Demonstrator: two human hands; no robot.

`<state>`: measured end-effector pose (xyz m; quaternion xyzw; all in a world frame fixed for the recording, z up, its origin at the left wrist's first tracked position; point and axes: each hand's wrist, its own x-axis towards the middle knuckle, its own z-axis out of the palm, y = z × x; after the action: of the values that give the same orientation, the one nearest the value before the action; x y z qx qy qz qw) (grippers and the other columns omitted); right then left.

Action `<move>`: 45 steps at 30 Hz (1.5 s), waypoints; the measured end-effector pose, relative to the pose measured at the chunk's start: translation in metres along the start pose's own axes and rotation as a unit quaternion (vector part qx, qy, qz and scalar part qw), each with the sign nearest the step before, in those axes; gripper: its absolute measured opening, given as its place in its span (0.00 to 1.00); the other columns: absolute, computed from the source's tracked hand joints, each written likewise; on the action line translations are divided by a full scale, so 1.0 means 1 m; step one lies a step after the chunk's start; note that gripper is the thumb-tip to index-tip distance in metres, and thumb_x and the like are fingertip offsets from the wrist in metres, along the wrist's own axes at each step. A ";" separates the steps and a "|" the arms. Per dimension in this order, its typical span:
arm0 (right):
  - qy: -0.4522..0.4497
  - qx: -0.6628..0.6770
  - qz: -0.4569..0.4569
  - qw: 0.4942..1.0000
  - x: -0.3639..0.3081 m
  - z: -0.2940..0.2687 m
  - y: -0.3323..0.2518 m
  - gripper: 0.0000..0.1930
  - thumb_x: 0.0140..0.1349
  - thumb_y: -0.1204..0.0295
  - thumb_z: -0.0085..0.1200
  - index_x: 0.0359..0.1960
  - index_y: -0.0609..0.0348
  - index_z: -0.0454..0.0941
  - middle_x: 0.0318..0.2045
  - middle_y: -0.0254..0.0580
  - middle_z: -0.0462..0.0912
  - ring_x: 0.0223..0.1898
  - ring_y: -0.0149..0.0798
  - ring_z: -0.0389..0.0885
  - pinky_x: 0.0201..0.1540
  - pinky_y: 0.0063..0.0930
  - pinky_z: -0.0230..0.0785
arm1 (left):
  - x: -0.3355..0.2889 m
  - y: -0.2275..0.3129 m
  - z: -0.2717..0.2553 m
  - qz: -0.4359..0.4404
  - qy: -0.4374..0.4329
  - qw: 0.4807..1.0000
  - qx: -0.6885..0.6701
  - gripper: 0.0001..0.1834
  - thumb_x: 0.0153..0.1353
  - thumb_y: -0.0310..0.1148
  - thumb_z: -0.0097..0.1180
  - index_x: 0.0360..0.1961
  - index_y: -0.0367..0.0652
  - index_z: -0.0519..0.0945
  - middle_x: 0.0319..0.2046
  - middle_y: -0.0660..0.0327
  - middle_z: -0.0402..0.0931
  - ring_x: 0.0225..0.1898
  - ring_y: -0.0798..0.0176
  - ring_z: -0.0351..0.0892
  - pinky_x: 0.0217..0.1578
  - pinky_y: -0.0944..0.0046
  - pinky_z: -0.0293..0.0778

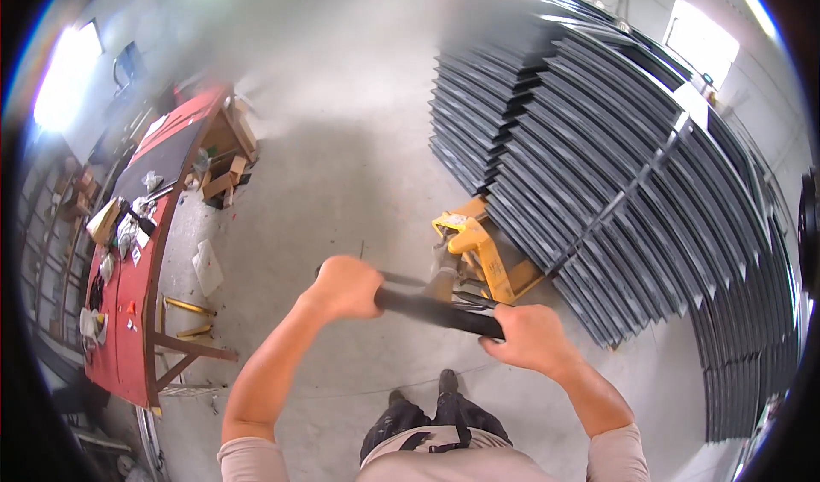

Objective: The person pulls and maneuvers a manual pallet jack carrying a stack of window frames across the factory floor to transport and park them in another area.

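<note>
Both my hands grip the black handle bar (434, 311) of a yellow pallet jack (478, 255). My left hand (346, 287) is closed around the bar's left end. My right hand (530, 335) is closed around its right end. The jack's yellow body stands just beyond the bar, with its forks running under a tall stack of dark grey sheets (632, 191) to the right. My feet (423, 390) show on the concrete floor below the handle.
A long red workbench (128, 311) with tools and clutter runs along the left, with wood scraps (224, 181) beside its far end. A second dark grey stack (478, 114) stands behind the first. Bright windows sit at upper left and upper right.
</note>
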<state>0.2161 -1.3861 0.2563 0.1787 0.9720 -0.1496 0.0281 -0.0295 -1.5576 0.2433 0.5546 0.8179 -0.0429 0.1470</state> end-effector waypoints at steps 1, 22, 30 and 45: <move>0.004 0.002 0.004 1.000 -0.014 0.010 -0.009 0.15 0.46 0.57 0.61 0.25 0.56 0.77 0.19 0.45 0.80 0.24 0.52 0.79 0.28 0.44 0.70 | -0.022 0.005 0.011 0.010 -0.029 0.999 -0.031 0.09 0.38 0.39 0.57 0.17 0.44 0.80 0.19 0.55 0.77 0.24 0.48 0.78 0.23 0.53 0.72; 0.013 -0.075 0.098 0.992 -0.220 0.193 -0.065 0.09 0.40 0.69 0.54 0.23 0.57 0.82 0.23 0.47 0.82 0.27 0.50 0.81 0.28 0.43 0.71 | -0.211 0.110 0.211 -0.059 0.033 0.998 0.006 0.10 0.44 0.39 0.57 0.26 0.47 0.83 0.25 0.58 0.82 0.30 0.52 0.82 0.30 0.55 0.75; 0.034 -0.046 0.070 0.996 -0.292 0.181 -0.062 0.08 0.40 0.69 0.56 0.22 0.59 0.82 0.25 0.49 0.83 0.31 0.51 0.83 0.32 0.44 0.74 | -0.266 0.173 0.210 -0.075 0.048 0.996 0.016 0.12 0.44 0.42 0.58 0.28 0.49 0.83 0.27 0.59 0.82 0.33 0.53 0.82 0.32 0.55 0.76; 0.043 -0.064 0.069 0.995 -0.443 0.147 -0.053 0.07 0.39 0.72 0.54 0.21 0.58 0.82 0.22 0.46 0.82 0.27 0.50 0.82 0.27 0.43 0.72 | -0.362 0.301 0.225 -0.074 0.106 0.992 -0.004 0.11 0.44 0.43 0.60 0.24 0.48 0.83 0.24 0.59 0.81 0.30 0.52 0.82 0.30 0.55 0.75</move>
<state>0.6110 -1.6278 0.1791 0.2492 0.9653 -0.0772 0.0077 0.4145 -1.8193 0.1616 0.4932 0.8680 0.0082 0.0580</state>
